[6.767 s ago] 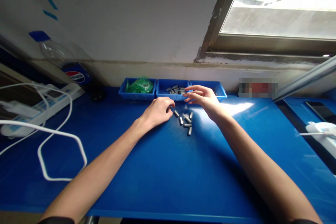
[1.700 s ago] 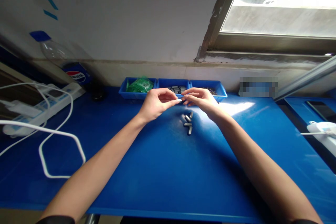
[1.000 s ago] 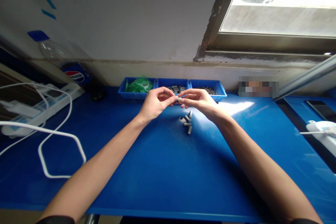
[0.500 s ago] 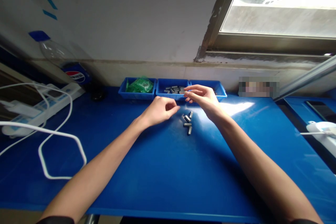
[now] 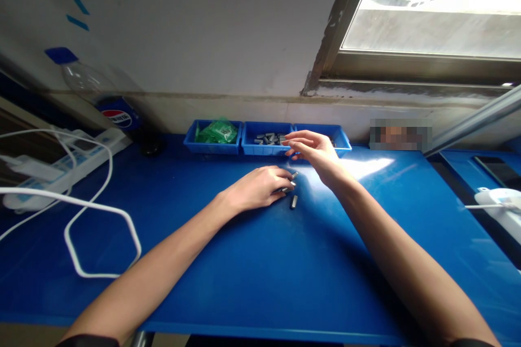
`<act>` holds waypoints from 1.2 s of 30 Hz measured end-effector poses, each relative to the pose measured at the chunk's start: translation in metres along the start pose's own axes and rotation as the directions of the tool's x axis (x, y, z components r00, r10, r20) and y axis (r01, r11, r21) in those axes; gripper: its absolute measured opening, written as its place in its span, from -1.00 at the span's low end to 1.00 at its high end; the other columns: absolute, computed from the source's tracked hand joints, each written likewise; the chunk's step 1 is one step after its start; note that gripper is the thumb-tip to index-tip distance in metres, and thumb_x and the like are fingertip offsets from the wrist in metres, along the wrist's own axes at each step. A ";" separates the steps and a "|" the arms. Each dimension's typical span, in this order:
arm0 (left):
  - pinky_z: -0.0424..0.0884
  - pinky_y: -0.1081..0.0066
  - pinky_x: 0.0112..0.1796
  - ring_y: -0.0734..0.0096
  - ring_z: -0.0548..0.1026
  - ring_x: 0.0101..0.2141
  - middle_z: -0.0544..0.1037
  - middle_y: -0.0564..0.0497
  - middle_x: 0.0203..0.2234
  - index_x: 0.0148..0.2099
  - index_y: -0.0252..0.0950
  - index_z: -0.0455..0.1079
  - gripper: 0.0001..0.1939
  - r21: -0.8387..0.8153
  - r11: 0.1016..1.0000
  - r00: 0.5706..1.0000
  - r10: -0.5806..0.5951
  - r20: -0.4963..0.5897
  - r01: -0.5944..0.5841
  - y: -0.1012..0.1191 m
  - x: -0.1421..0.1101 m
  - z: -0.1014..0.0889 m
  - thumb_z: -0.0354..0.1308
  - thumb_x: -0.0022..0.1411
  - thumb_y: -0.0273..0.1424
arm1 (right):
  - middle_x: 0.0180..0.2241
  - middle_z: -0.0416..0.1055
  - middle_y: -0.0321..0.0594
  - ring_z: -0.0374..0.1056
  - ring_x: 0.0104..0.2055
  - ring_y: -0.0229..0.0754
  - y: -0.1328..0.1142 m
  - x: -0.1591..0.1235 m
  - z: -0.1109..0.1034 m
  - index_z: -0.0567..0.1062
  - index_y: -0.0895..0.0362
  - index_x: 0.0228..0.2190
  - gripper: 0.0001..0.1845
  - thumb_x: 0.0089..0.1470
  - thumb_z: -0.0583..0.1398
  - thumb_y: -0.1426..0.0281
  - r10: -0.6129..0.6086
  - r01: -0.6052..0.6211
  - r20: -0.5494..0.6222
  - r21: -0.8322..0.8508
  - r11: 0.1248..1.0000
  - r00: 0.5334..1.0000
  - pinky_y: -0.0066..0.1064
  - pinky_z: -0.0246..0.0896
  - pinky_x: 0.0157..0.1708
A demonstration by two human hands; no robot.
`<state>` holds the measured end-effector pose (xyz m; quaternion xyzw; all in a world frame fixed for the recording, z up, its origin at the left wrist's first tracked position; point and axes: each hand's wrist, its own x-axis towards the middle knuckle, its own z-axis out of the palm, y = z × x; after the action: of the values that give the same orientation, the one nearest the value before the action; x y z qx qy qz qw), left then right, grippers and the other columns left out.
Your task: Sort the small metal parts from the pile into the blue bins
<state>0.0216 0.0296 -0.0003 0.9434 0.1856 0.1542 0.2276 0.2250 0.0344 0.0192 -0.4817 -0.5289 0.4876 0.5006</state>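
"Head view: what is the left hand (image 5: pixel 260 188) doing?"

"It is resting low over the blue bench (image 5: pixel 252 271), its fingers touching a little cluster of small metallic pieces (image 5: pixel 295 175). One separate piece (image 5: pixel 293 202) is lying just beside them, nearer the front edge."

"Is its grip closing on any of them?"

"I cannot tell; the fingers are covering part of the cluster and hiding whatever is sitting between them."

"And the right hand (image 5: pixel 315 152)?"

"That one is hanging above the bench, in front of the middle tray (image 5: pixel 262 149) and the right tray (image 5: pixel 344 144). Its grip is hanging slack and released, thumb and fingertips standing apart."

"What are the trays holding?"

"More metallic pieces are lying in the middle one. A green plastic bag (image 5: pixel 220 131) is filling the left tray (image 5: pixel 211 148). The right hand is hiding most of what the right tray is holding."

"And farther out?"

"A blue-capped bottle (image 5: pixel 118 114) is standing by the wall on the left, near a white power strip (image 5: pixel 40 181), and a white cable (image 5: pixel 81 204) is looping over the bench."
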 end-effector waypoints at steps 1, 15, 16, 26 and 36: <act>0.51 0.22 0.11 0.12 0.60 0.07 0.62 -0.14 0.09 0.05 -0.23 0.62 -0.71 0.012 1.000 1.000 -0.020 -0.010 0.020 0.000 0.000 0.000 0.19 0.35 -0.53 | -0.17 0.67 -0.10 0.56 -0.27 -0.13 0.000 0.000 0.000 0.64 0.11 -0.18 -0.68 0.04 0.40 0.21 0.000 0.000 0.002 -0.002 1.000 1.000 -0.36 0.44 -0.31; 0.55 0.29 -0.01 0.22 0.65 -0.11 0.69 -0.08 -0.08 0.05 -0.28 0.60 -0.65 -0.130 0.975 0.950 -0.208 -0.232 0.181 -0.012 -0.001 -0.017 0.15 0.27 -0.58 | -0.21 0.67 -0.12 0.54 -0.31 -0.15 0.001 0.002 -0.002 0.66 0.11 -0.20 -0.70 0.03 0.40 0.23 0.014 -0.014 0.001 -0.008 1.000 1.000 -0.35 0.43 -0.32; 0.57 0.30 -0.04 0.24 0.66 -0.15 0.70 -0.08 -0.10 -0.01 -0.29 0.62 -0.71 -0.198 0.961 0.930 -0.243 -0.276 0.192 -0.012 -0.001 -0.019 0.19 0.27 -0.54 | -0.21 0.67 -0.12 0.54 -0.31 -0.15 0.001 0.002 -0.002 0.66 0.11 -0.21 -0.71 0.03 0.40 0.23 0.014 -0.014 -0.002 -0.012 1.000 1.000 -0.35 0.42 -0.32; 0.50 0.46 -0.46 0.39 0.57 -0.53 0.63 -0.04 -0.53 -0.32 -0.36 0.57 -0.59 -0.702 0.675 0.709 -0.609 -0.356 0.227 -0.011 0.004 -0.029 0.46 0.11 -0.07 | -0.31 0.66 -0.14 0.53 -0.33 -0.16 0.002 0.003 -0.002 0.65 0.12 -0.22 -0.69 0.01 0.42 0.22 0.065 -0.064 0.036 -0.021 0.998 0.997 -0.36 0.42 -0.31; 0.58 0.38 -0.24 0.26 0.67 -0.31 0.68 -0.07 -0.36 -0.23 -0.35 0.56 -0.63 -0.754 0.642 0.682 -0.613 -0.399 0.136 -0.013 0.006 -0.027 0.50 0.08 -0.17 | -0.31 0.66 -0.13 0.52 -0.34 -0.17 -0.001 0.000 -0.001 0.65 0.14 -0.21 -0.70 0.01 0.42 0.27 0.102 -0.100 0.087 -0.026 0.995 0.991 -0.38 0.40 -0.31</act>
<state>0.0128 0.0526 0.0174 0.6216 0.3858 0.4586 0.5044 0.2256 0.0347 0.0206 -0.4911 -0.5307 0.5273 0.4462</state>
